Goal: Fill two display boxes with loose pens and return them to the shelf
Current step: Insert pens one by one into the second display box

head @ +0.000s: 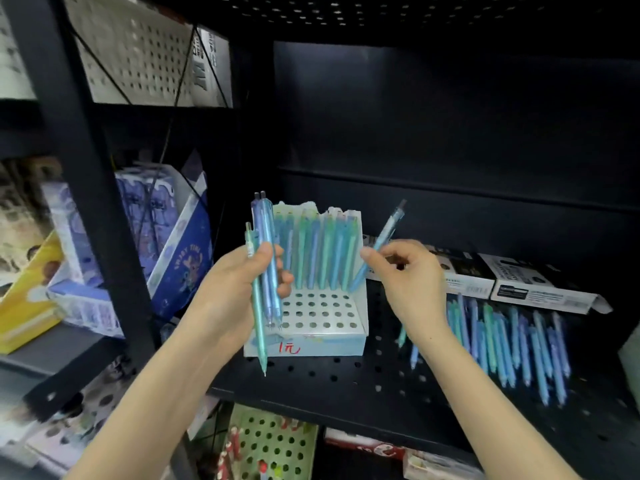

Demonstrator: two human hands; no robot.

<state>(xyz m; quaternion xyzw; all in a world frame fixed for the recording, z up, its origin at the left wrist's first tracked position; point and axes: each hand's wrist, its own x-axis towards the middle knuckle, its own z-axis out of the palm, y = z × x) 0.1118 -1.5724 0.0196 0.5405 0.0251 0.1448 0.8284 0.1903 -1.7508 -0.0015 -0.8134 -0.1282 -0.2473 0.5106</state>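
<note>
A white display box (325, 320) with a holed tray stands on the black perforated shelf (346, 379). Its back row holds several blue and green pens (322, 251). My left hand (239, 289) grips three pens (264, 271) upright, just left of the box. My right hand (405, 271) pinches one blue pen (381, 244), tilted, its tip down at the right end of the box's back row. A heap of loose pens (512, 344) lies on the shelf to the right.
Flat black-and-white cartons (502, 282) lie behind the loose pens. A black upright post (86, 168) stands left of the shelf, with blue and yellow boxes (166, 244) beyond it. A green holed basket (273, 445) sits on the shelf below.
</note>
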